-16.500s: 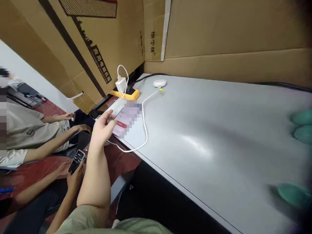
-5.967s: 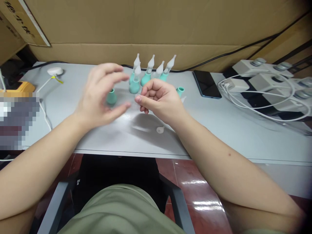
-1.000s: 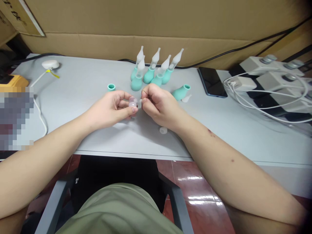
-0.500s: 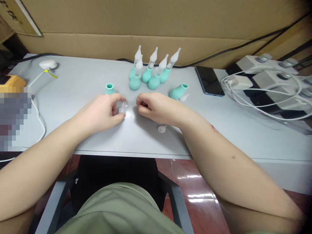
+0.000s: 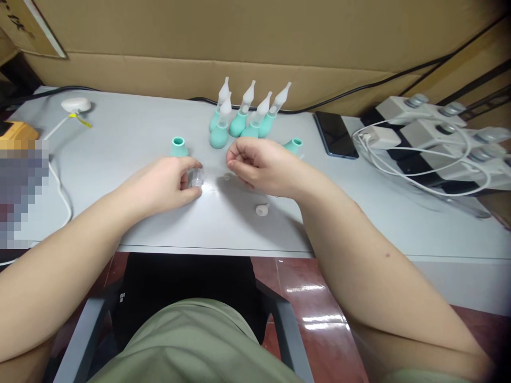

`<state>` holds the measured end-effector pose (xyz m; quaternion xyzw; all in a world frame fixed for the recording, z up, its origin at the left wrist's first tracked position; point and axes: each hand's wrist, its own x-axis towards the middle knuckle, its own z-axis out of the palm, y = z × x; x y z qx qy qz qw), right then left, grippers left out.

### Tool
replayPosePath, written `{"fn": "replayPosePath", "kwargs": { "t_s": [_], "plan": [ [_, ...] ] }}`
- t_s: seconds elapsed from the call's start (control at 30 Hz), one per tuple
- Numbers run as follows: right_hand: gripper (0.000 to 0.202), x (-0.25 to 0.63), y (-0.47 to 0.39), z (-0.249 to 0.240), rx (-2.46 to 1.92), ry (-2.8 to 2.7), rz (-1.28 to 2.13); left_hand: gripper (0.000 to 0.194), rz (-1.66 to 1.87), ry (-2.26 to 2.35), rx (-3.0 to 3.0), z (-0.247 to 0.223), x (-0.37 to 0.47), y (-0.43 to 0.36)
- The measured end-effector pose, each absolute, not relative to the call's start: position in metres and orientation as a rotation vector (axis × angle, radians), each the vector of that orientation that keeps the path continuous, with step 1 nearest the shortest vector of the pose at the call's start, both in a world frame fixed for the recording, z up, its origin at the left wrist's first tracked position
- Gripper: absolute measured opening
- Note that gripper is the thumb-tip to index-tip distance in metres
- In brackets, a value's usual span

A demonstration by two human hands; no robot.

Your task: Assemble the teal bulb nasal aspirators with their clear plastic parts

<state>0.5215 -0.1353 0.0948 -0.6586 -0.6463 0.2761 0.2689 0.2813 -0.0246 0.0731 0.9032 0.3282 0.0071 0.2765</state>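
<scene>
My left hand [image 5: 170, 182] rests on the table, its thumb and fingers closed round a short clear plastic tube [image 5: 197, 178]. Just behind it stands an open-topped teal bulb [image 5: 179, 147]. To the right, my right hand [image 5: 259, 164] is raised over the table with thumb and forefinger pinched together; anything between them is too small or hidden to make out. Below those fingertips lies a tiny translucent piece [image 5: 227, 176]. A white nozzle tip [image 5: 262, 210] lies nearer the table's front edge. Another open teal bulb [image 5: 294, 145] lies tilted, partly covered by my right hand.
Several teal bulbs with white nozzles [image 5: 238, 125] stand at the back. A phone [image 5: 336, 134] lies right of them, beside a coiled white cable [image 5: 423, 173] and grey-white devices [image 5: 425, 125]. At left are a white device [image 5: 75, 105] and a yellow object [image 5: 18, 134].
My right hand has risen a little from the table, uncovering the tiny translucent piece and covering more of the tilted bulb. My left hand keeps its hold on the clear tube.
</scene>
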Motion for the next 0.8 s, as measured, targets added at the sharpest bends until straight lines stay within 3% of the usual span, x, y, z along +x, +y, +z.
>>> {"fn": "replayPosePath", "kwargs": {
  "t_s": [0.2,0.33,0.63,0.8],
  "plan": [
    [0.01,0.542,-0.175,0.125,-1.747,-1.932,0.589,0.082,0.055,0.878,2.415,0.069,0.279,-0.02],
    [0.027,0.557,-0.204,0.126,-1.856,-2.196,0.702,0.073,0.065,0.877,2.376,0.068,0.278,-0.019],
    [0.021,0.555,-0.219,0.098,-1.742,-2.267,0.66,0.055,0.252,0.871,2.219,0.066,0.288,-0.025],
    [0.019,0.551,-0.22,0.09,-1.742,-2.167,0.594,0.05,0.322,0.873,2.479,0.07,0.313,-0.029]
  ]
}}
